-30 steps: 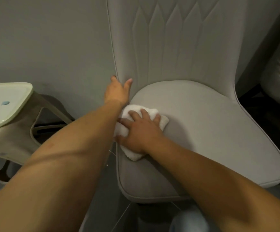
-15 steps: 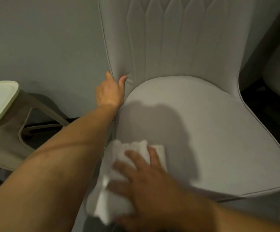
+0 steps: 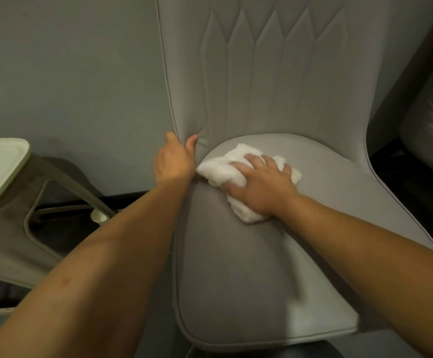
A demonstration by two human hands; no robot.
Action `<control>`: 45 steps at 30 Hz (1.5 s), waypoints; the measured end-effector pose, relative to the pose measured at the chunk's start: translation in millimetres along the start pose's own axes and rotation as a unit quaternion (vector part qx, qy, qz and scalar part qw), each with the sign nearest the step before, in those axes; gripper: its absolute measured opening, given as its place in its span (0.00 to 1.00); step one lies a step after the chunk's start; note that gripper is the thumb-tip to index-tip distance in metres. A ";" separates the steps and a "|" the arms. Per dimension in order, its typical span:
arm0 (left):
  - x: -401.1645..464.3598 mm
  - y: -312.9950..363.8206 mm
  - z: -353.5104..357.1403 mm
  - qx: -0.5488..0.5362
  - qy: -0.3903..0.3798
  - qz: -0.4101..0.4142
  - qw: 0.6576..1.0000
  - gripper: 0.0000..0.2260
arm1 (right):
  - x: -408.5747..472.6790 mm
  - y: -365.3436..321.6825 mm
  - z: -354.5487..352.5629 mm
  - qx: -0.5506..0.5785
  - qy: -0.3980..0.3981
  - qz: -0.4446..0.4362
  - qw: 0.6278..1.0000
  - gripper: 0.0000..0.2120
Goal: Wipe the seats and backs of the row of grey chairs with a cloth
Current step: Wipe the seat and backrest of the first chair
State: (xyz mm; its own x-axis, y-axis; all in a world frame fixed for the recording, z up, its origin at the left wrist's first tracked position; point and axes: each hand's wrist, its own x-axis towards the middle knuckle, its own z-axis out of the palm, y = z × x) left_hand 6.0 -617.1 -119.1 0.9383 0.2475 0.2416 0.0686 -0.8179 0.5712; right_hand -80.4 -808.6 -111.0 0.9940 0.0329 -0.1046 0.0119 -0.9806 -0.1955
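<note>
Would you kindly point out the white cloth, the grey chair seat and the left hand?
White crumpled cloth point(image 3: 225, 169): head view, bare part left of the fingers.
Grey padded chair seat point(image 3: 236, 280): head view, front middle.
Left hand point(image 3: 174, 161): head view, its back.

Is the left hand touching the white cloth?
Cannot tell. In the head view the left hand grips the chair back's edge, and the cloth under the right hand reaches its wrist; no clear gap shows.
</note>
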 end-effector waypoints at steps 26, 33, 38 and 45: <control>-90.6 -8.6 -3.6 -0.011 -0.054 -0.225 0.973 0.31 | 71.3 -11.9 3.7 0.075 0.010 -0.173 0.982 0.32; -90.9 -12.2 1.1 -0.016 -0.052 -0.223 0.973 0.31 | 64.1 -20.3 -3.4 0.065 0.015 -0.178 0.982 0.33; -90.3 -12.9 0.8 -0.008 -0.042 -0.210 0.977 0.24 | 65.8 -37.1 -9.2 0.288 0.181 -0.034 0.940 0.19; -91.0 -10.8 3.7 0.002 0.011 -0.165 0.986 0.23 | 95.1 -98.6 -58.8 0.445 0.374 -0.065 0.811 0.36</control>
State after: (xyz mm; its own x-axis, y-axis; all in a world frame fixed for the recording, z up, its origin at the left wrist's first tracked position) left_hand -78.9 -632.7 -150.1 0.8567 0.5123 0.0596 0.3711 -0.6926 0.6185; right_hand 19.3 -720.1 -44.4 0.7825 -0.3278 0.5293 0.3697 -0.4394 -0.8187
